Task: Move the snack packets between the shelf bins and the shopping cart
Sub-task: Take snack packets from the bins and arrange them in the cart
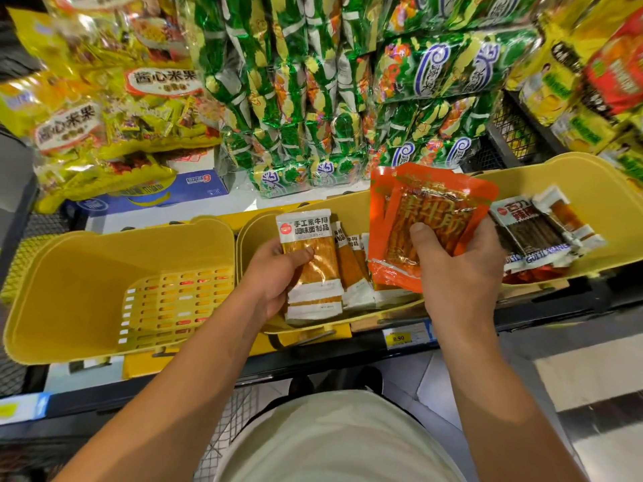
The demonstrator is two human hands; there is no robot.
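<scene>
My left hand (275,276) grips a white-and-orange snack packet (309,259) over the middle yellow shelf bin (250,231); more packets of the same kind (351,269) stand in that bin. My right hand (455,269) holds a stack of orange packets (428,210) with the thumb pressed on the front, above the gap between the middle and the right yellow bin (563,172). The right bin holds dark striped packets (532,227) and white-orange ones (563,213). The left yellow bin (104,273) shows a bare slotted floor. A wire cart mesh (229,422) shows low between my arms.
Large bags crowd the shelf behind the bins: yellow rice-cracker bags (104,99) at left, green bags (313,99) in the middle, yellow and red bags (591,74) at right. A price tag (400,337) sits on the dark shelf edge (348,356). Tiled floor lies at lower right.
</scene>
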